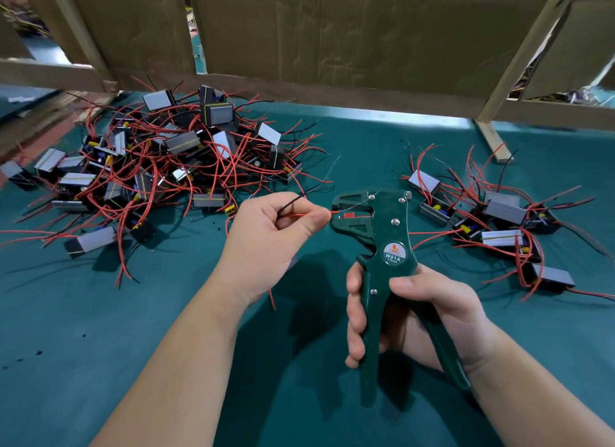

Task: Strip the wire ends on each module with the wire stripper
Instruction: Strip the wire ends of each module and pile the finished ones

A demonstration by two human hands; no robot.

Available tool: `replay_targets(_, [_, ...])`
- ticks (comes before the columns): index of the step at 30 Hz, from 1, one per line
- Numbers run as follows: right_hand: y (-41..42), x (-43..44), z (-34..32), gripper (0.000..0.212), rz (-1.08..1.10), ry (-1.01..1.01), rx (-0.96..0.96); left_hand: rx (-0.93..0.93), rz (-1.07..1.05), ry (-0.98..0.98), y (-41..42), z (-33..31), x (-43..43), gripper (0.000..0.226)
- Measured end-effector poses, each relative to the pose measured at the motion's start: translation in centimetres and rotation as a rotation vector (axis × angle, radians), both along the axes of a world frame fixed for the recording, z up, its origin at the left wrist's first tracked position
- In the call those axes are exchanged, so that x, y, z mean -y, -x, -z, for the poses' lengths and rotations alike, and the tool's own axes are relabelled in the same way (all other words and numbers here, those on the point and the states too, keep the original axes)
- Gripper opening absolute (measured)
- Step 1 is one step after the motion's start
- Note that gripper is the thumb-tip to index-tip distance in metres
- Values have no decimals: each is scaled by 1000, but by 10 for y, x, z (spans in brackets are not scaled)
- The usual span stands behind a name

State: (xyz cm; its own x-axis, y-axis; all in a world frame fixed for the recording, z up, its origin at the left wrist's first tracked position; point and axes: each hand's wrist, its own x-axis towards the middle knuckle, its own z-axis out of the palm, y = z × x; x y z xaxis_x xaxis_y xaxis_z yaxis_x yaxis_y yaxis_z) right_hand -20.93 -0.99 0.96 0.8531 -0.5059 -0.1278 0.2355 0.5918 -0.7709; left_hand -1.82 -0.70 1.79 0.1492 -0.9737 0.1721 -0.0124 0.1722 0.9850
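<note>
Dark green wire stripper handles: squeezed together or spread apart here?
Spread apart. The dark green plier-shaped wire stripper shows a wide gap between its two handles, with the right hand wrapped around both.

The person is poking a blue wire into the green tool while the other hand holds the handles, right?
Not quite: it is a red wire, not a blue one. The head view shows the left hand pinching it, its end in the green wire stripper, while the right hand holds the handles.
</note>
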Motion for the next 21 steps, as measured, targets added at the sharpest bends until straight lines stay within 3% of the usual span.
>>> replay_targets(9, [5, 2, 5, 32, 12, 73, -159, 97, 58, -94, -17, 5, 0, 17])
replay_targets(14, [2, -1, 5, 22, 38, 76, -208, 111, 82, -120, -22, 7, 2, 8])
replay_targets(17, [-2, -1, 3, 29, 75, 34, -199, 148, 70, -108, -21, 8, 3, 19])
replay_targets(21, [-5, -4, 0, 22, 179, 22, -216, 107, 85, -100, -19, 4, 2, 39])
